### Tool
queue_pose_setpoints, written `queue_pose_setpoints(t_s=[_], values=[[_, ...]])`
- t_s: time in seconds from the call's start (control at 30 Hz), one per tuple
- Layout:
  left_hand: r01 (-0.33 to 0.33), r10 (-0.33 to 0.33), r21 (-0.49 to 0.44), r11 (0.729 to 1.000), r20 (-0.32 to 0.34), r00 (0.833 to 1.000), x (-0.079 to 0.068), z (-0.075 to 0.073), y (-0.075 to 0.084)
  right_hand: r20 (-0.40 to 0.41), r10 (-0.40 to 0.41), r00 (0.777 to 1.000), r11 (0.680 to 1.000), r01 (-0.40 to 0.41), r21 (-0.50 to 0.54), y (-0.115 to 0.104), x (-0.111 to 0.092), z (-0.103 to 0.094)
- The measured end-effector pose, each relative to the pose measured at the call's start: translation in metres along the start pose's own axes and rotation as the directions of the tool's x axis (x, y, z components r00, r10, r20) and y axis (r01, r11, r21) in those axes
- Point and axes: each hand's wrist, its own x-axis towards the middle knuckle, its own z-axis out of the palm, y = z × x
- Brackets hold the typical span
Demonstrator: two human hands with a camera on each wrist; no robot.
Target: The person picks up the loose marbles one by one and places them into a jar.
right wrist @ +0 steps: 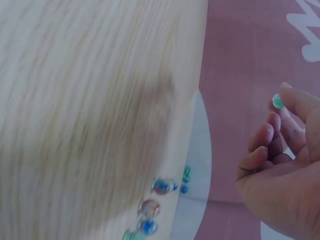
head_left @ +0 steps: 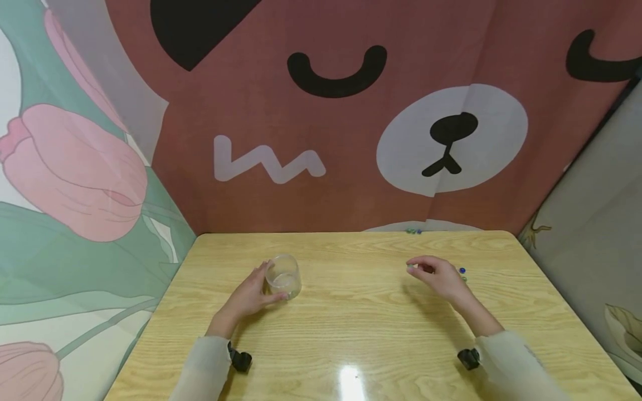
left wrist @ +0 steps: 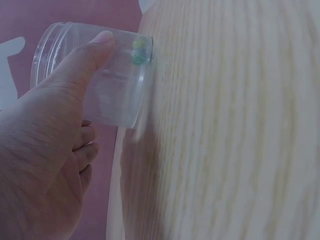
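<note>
My left hand (head_left: 248, 298) grips a clear round jar (head_left: 283, 278) at the left of the table, thumb on the near side. In the left wrist view, green marbles (left wrist: 139, 56) lie at the bottom of the jar, and its wall touches the thumb. To the right, my right hand (head_left: 441, 278) is raised above the table and pinches a green marble (right wrist: 278, 101) between thumb and forefinger. The other fingers of that hand are curled. Beside the right hand lie a blue marble (head_left: 462, 270) and a green one (head_left: 464, 279).
In the right wrist view, several loose glass marbles (right wrist: 149, 207), some blue or reddish, lie on the wooden table (head_left: 361, 312). A small group of green and blue marbles (head_left: 413, 231) sits at its far edge, against a printed cloth (head_left: 341, 200).
</note>
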Motion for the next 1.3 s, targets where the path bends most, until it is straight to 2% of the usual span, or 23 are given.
queue_pose_setpoints(t_s=[0.27,0.53,0.87,1.3], values=[[0.001,-0.001,0.001,1.0,-0.001,1.0,0.0,0.0,0.002,0.002,-0.035,0.999,0.999,0.035,0.002,-0.014,0.01,0.011],[0.005,-0.005,-0.003,1.0,-0.004,1.0,-0.001,-0.001,0.002,0.037,-0.072,0.997,0.997,0.07,0.041,-0.029,0.018,0.027],[-0.01,0.01,-0.001,1.0,-0.005,1.0,0.0,-0.001,-0.001,0.07,-0.072,0.995,0.992,0.064,0.104,-0.047,0.026,0.045],[-0.002,0.002,0.006,1.0,-0.004,1.0,0.0,0.001,-0.002,0.053,-0.096,0.994,0.986,0.088,0.14,-0.064,0.036,0.064]])
